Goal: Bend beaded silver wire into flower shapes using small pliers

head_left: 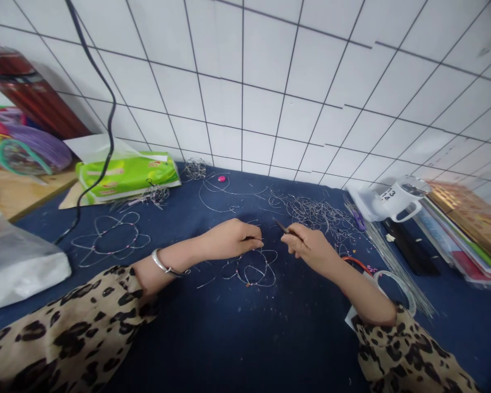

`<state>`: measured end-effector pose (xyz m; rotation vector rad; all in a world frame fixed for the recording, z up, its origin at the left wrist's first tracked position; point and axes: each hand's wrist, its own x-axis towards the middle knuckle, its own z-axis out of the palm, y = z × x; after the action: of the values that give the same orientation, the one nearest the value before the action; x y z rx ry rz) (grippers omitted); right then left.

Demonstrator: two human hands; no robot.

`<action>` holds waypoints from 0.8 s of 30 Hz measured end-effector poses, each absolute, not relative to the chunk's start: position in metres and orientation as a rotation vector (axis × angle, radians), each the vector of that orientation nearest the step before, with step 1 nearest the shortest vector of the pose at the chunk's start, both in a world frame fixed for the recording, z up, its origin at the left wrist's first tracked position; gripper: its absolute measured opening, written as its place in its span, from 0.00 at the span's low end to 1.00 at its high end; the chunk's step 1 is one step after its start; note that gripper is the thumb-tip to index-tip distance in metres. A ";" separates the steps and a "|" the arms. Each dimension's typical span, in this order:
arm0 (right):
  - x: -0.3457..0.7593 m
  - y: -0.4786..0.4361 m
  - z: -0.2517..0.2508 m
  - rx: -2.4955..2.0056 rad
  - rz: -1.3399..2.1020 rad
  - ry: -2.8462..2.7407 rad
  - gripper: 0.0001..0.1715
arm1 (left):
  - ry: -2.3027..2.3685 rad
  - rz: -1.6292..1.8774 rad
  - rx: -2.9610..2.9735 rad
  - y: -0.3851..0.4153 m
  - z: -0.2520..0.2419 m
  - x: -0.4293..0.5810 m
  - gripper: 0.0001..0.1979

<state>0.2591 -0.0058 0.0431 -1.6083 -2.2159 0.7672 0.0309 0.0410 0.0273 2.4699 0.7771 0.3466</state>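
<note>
Looped wire frame (pixel 254 267) on blue tabletop (pixel 245 338), far edge pinched in the left hand (pixel 231 239), contact hidden; right hand (pixel 311 248), just right of the frame, clenched round a dark pointed tool (pixel 281 226), handle lost in the fist, type unclear. Beyond the frame, rightward: wire tangle (pixel 317 214), strands hard to separate; leftward: green packet (pixel 141 176), partly covered by black cable (pixel 111 120).

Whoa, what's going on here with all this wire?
A person's left hand seems to pinch the far edge of a wire shape, while the right hand grips a small dark tool, its tip apart from the shape. A looped wire ring lies off to the left, and a wire tangle lies beyond the right hand.
</note>
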 end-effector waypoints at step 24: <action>0.241 -0.027 0.029 -1.674 -0.255 -2.696 0.22 | 0.687 0.436 2.522 0.040 0.022 0.035 0.09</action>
<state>0.2408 -0.0267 0.0289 -1.6737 -2.6958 -0.2549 0.0345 0.0398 0.0221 2.5221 0.6866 0.4360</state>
